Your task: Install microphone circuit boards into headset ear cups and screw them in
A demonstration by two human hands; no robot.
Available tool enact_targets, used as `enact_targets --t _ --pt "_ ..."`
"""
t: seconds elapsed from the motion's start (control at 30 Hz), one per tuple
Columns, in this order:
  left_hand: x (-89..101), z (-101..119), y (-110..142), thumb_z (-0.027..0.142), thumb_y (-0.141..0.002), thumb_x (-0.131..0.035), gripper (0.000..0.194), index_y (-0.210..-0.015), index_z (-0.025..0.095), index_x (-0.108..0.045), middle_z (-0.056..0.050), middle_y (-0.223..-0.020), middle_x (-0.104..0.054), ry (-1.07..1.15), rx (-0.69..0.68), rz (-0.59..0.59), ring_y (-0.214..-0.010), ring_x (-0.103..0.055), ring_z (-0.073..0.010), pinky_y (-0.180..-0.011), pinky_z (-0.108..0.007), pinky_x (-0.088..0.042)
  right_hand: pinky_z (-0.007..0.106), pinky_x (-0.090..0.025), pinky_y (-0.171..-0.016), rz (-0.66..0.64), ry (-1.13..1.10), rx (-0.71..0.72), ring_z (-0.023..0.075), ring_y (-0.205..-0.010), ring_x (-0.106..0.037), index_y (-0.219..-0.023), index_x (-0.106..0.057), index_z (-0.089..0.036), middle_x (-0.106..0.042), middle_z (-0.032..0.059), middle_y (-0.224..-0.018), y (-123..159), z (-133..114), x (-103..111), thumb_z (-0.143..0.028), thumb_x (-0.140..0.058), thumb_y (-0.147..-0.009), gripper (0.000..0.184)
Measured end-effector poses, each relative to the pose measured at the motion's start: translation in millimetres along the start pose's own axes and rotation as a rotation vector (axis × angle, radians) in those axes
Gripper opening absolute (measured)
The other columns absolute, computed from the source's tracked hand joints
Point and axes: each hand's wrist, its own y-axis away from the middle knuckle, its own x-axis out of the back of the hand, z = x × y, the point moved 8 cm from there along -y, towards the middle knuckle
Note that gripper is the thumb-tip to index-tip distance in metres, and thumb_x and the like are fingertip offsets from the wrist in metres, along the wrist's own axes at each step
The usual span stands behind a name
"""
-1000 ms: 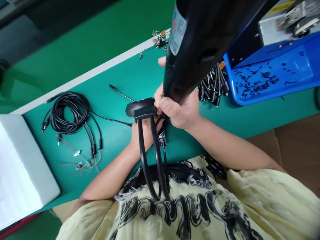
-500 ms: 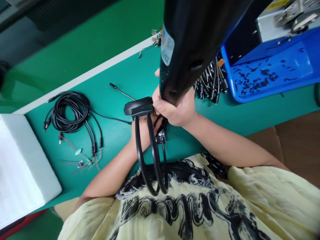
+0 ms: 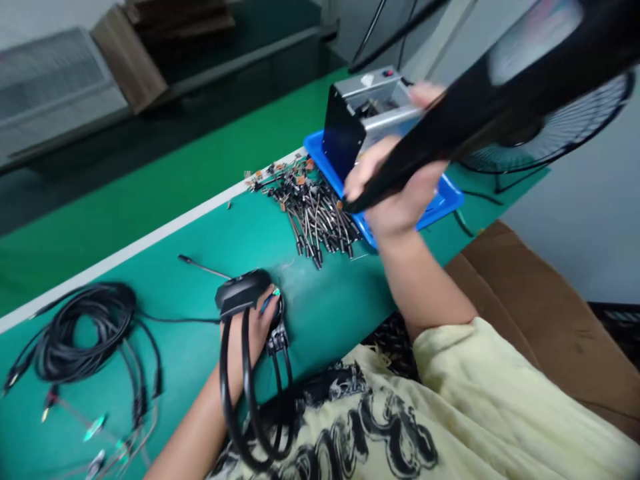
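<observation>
In my right hand (image 3: 400, 193) is a black electric screwdriver (image 3: 475, 100), held aslant over the blue tray, its narrow tip pointing down to the left. The fingers wrap round its lower body. My left hand (image 3: 255, 327) grips a black plastic housing (image 3: 243, 291) low over the green mat. Thick black tubes (image 3: 225, 373) loop from this housing toward my shirt, and a small bright green spot shows by the thumb. A thin black cable runs from near the left hand to a coiled black cable (image 3: 85, 333). A short black-tipped lead (image 3: 203, 265) sticks out behind the housing.
A pile of short black-ended leads (image 3: 320, 213) lies on the green mat (image 3: 330, 300). Behind it a metal-topped machine (image 3: 370, 100) stands in a blue tray (image 3: 453, 193). A fan (image 3: 565, 133) is at the right, with cardboard (image 3: 520, 307) below it.
My right hand has carried the screwdriver away from the left hand, up and right to the tray. The left hand keeps the housing. The view has swung to the right.
</observation>
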Motion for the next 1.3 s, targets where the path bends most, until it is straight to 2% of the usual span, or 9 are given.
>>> enact_targets --t 0.03,0.1,0.17,0.27,0.4,0.7,1.0,1.17,1.3 --pt "-0.7 -0.2 0.2 0.033 -0.092 -0.053 0.028 -0.113 0.023 -0.068 -0.007 -0.109 -0.073 0.002 -0.035 0.007 -0.095 -0.07 -0.023 -0.087 -0.032 -0.053 0.037 -0.05 -0.068 0.156 -0.02 0.031 0.019 -0.069 -0.05 -0.147 0.006 -0.03 -0.052 0.0059 -0.087 -18.0 11.6 34.3 -0.064 0.025 -0.082 0.076" --pt "-0.4 0.3 1.4 0.033 -0.092 -0.051 0.028 -0.112 0.023 -0.068 -0.007 -0.11 -0.073 -0.002 -0.092 0.021 -0.096 -0.07 -0.0233 -0.088 -0.033 -0.053 0.032 -0.048 -0.062 0.476 -0.202 0.102 0.0155 -0.061 -0.044 -0.146 0.0 -0.034 -0.043 -0.0004 -0.073 -42.4 37.6 93.4 -0.073 -0.008 -0.089 0.069" --pt "1.7 -0.1 3.2 0.034 -0.091 -0.052 0.027 -0.109 0.025 -0.07 -0.006 -0.108 -0.073 -0.016 -0.113 0.041 -0.093 -0.07 -0.0229 -0.083 -0.032 -0.055 0.028 -0.043 -0.054 0.548 -0.292 0.08 0.0123 -0.055 -0.039 -0.143 -0.006 -0.034 -0.04 -0.0044 -0.066 -61.2 65.6 114.4 -0.077 -0.02 -0.087 0.071" --pt "6.1 -0.6 5.5 0.034 -0.091 -0.051 0.026 -0.105 0.027 -0.072 -0.006 -0.105 -0.074 -0.047 -0.123 0.088 -0.085 -0.071 -0.0218 -0.071 -0.029 -0.055 0.024 -0.037 -0.052 0.46 -0.346 0.07 0.0086 -0.052 -0.038 -0.131 -0.025 -0.032 -0.044 -0.0071 -0.063 -76.1 90.8 105.5 -0.075 -0.035 -0.088 0.062" --pt "9.7 -1.4 6.8 0.034 -0.091 -0.051 0.027 -0.105 0.024 -0.072 -0.007 -0.098 -0.075 -0.134 -0.135 0.158 -0.076 -0.071 -0.02 -0.064 -0.028 -0.052 0.023 -0.029 -0.043 0.506 -0.414 0.24 0.0067 -0.04 -0.036 -0.112 -0.039 -0.03 -0.038 -0.0101 -0.055 -73.4 98.3 95.2 -0.073 -0.044 -0.086 0.05" --pt "7.8 -1.6 5.1 0.038 -0.091 -0.054 0.029 -0.108 0.022 -0.071 -0.007 -0.097 -0.075 -0.168 -0.137 0.145 -0.078 -0.071 -0.0204 -0.074 -0.029 -0.053 0.027 -0.02 -0.034 0.709 -0.53 0.418 0.0088 -0.038 -0.039 -0.123 -0.033 -0.032 -0.039 -0.0096 -0.054 -74.7 100.4 107.9 -0.069 -0.049 -0.086 0.055" --pt "7.8 5.4 2.3 0.037 -0.091 -0.057 0.028 -0.11 0.021 -0.07 -0.007 -0.103 -0.075 -0.154 -0.135 0.11 -0.084 -0.072 -0.0232 -0.077 -0.033 -0.055 0.028 -0.023 -0.033 0.603 -0.572 0.201 0.0072 -0.034 -0.034 -0.121 -0.032 -0.033 -0.04 -0.0171 -0.049 -72.8 104.7 94.5 -0.072 -0.06 -0.074 0.067" --pt "9.8 9.2 -2.4 0.038 -0.092 -0.056 0.03 -0.113 0.021 -0.068 -0.008 -0.104 -0.074 -0.106 -0.069 0.074 -0.089 -0.072 -0.0245 -0.081 -0.034 -0.055 0.031 -0.025 -0.037 0.668 -0.606 0.317 0.0097 -0.04 -0.04 -0.131 -0.033 -0.04 -0.043 -0.0123 -0.052 -60.2 102.0 106.3 -0.055 -0.056 -0.089 0.05" --pt "7.5 4.6 -1.6 0.038 -0.091 -0.057 0.031 -0.116 0.024 -0.066 -0.007 -0.106 -0.074 -0.101 -0.056 0.066 -0.092 -0.071 -0.024 -0.084 -0.034 -0.054 0.03 -0.031 -0.036 0.703 -0.601 0.31 0.0098 -0.041 -0.041 -0.127 -0.035 -0.044 -0.044 -0.013 -0.053 -65.2 98.3 110.7 -0.052 -0.058 -0.089 0.045"
